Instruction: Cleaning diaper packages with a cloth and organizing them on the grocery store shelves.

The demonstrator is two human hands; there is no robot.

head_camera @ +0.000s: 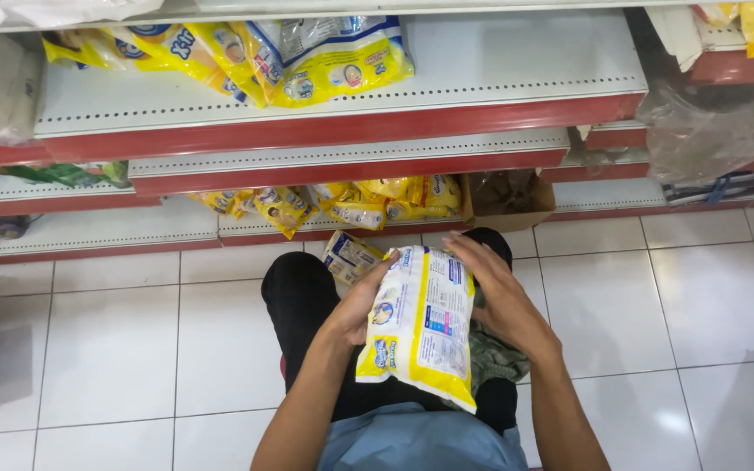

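Observation:
I hold a yellow and white plastic pack (422,324) upright over my lap, between both hands. My left hand (361,301) grips its left edge, fingers curled round the top corner. My right hand (495,292) presses flat against its right side. A second, smaller yellow pack (348,255) lies on the floor just beyond my knees. I am crouched in black trousers facing a low shop shelf.
White shelves with red edges (342,131) rise in front. Several yellow packs (325,57) lie on the upper shelf, and more (368,205) on the bottom one. A brown cardboard box (508,199) stands to their right. White floor tiles (115,349) surround me.

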